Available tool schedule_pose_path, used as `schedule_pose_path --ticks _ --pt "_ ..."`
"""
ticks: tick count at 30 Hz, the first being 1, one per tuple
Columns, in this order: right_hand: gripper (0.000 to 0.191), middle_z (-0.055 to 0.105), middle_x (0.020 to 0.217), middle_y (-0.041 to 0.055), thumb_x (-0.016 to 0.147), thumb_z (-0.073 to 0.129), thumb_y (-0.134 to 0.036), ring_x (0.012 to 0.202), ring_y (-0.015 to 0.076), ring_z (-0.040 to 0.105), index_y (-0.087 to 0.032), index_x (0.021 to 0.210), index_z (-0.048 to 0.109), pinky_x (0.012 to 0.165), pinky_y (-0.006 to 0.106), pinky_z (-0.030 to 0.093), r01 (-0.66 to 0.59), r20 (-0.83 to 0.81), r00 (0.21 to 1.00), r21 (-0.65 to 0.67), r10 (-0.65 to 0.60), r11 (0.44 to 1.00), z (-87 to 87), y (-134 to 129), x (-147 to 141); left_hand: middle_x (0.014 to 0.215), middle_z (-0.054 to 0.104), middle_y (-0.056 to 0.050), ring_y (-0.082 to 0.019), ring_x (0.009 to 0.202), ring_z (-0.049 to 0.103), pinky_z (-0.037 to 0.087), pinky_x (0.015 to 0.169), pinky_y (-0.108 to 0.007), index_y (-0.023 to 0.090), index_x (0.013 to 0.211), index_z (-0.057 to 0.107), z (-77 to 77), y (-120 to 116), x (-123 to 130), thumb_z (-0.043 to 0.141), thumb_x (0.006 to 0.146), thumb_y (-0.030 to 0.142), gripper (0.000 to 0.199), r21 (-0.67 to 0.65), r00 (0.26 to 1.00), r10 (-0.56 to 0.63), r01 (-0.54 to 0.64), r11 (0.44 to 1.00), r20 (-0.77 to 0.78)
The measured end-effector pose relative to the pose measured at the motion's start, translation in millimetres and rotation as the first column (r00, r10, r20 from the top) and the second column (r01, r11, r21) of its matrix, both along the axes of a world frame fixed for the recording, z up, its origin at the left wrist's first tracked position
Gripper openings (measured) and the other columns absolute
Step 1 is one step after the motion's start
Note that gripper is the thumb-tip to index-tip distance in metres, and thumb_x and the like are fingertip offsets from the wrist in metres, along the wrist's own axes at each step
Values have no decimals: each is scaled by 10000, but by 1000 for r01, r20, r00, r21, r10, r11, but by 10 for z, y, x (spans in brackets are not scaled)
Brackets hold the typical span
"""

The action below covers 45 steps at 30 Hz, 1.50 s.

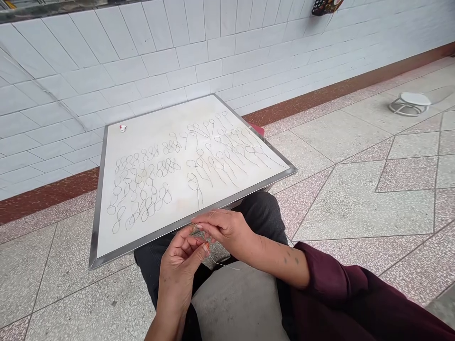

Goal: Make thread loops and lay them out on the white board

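Note:
Both hands meet above the lap, just off the near edge of a white table (pixel 167 118). My left hand (pixel 183 258) is closed, pinching a thin pale wire (pixel 222 264) between thumb and fingers; a free end trails to the right. My right hand (pixel 227 229) is also closed on the wire, its thumb and index finger at a small bend by the left fingertips. A tiny orange spot shows at the left thumb tip. On the tabletop lie several thin wires bent into figure eights (pixel 118 220) at left and loops with long tails (pixel 194 182) at right.
A small white and red object (pixel 122 128) sits at the table's far left corner. White tiles (pixel 156 66) cover the wall behind. A white round stool (pixel 412 102) stands on the floor at the right. Something red (pixel 258 129) shows behind the table's right edge.

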State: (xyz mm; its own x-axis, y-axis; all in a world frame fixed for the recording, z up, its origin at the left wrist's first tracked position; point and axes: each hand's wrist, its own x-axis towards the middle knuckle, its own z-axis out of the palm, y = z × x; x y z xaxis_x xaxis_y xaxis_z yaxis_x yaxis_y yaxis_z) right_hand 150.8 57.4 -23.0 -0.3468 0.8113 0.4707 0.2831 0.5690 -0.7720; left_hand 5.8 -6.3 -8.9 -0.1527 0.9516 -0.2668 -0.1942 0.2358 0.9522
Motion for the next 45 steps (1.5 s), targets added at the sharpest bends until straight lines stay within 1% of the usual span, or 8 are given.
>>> schedule_pose_path --ticks 9,12,16,19,25,29,35,45 --pt "217 763 985 42 991 584 -308 868 150 715 -213 1155 688 779 254 563 -92 -74 994 -110 85 990 22 -15 3 726 679 8 -139 657 629 535 681 -284 187 1065 724 -12 1 6 833 706 289 389 6 998 62 -62 998 10" --pt "345 722 976 43 931 667 -384 784 143 674 -206 1221 611 662 246 539 -162 -82 986 -334 142 928 -6 -64 2 734 687 12 -142 700 643 544 731 -290 188 1103 700 -12 1 -15 853 680 281 459 30 984 176 -177 984 10" --pt "237 661 778 -24 859 747 -390 659 110 598 -203 944 629 577 205 468 -297 -152 955 -479 255 826 -121 -153 -50 735 695 30 -135 746 665 538 825 -293 202 1138 674 1 0 -35 871 664 267 517 64 952 303 -306 950 51" --pt "220 622 685 -43 925 666 -335 612 94 565 -194 772 595 582 195 448 -312 -173 949 -428 262 848 -195 -206 -114 732 685 47 -108 723 649 528 796 -246 214 1135 675 -5 -1 -28 873 673 256 504 80 935 342 -349 934 92" --pt "238 621 676 -32 922 663 -377 594 106 548 -205 779 583 555 211 409 -139 19 989 -191 145 972 -385 -236 -247 724 658 62 -90 723 638 514 772 -213 219 1130 684 -69 14 2 868 684 220 482 109 898 404 -425 899 171" --pt "278 636 673 -7 952 616 -403 618 134 582 -207 759 575 567 236 410 -46 93 995 -13 47 999 -508 -215 -329 739 648 56 -93 726 644 519 749 -216 214 1094 705 -71 48 40 875 665 205 462 115 870 433 -468 876 237" --pt "219 663 751 1 985 574 -366 662 131 604 -207 834 586 621 226 462 -144 0 990 -97 144 985 -503 -209 -332 742 630 54 -84 724 627 514 748 -211 209 1086 717 -16 97 51 874 664 208 450 135 850 472 -509 850 232" --pt "179 657 674 -26 1011 480 -294 598 127 601 -213 878 569 585 225 447 -200 79 973 -171 216 965 -469 -291 -273 730 602 62 -82 692 598 500 746 -230 218 1063 717 -29 191 -23 839 700 225 383 216 846 523 -532 819 100"
